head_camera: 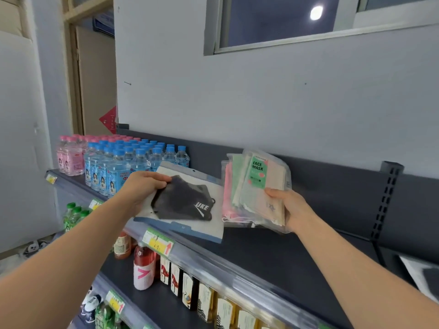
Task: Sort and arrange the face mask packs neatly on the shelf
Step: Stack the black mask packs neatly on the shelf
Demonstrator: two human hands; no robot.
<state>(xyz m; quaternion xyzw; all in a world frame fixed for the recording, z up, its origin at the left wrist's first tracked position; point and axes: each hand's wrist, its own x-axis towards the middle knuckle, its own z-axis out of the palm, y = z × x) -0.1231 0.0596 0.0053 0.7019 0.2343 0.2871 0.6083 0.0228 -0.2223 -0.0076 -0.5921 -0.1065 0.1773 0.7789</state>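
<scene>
Fingers [158,178] of the left hand [142,188] pinch the black mask pack [187,203] at its left edge, thumb on top; the pack is held nearly flat, just above the front of the shelf [273,252]; the right hand [294,210] grips a bundle of coloured packs [251,193] by its lower right corner, holding it upright just beside the black pack; whether the bundle's lower edge rests on the shelf cannot be told. The step in hand is probably to separate black from coloured and set each group down; lay the black pack flat, long edge parallel to the shelf front, apart from the water bottles [133,162]; square the bundle against the back panel [332,176] before release, since the glossy sleeves are likely to fan out; support it from below.
</scene>
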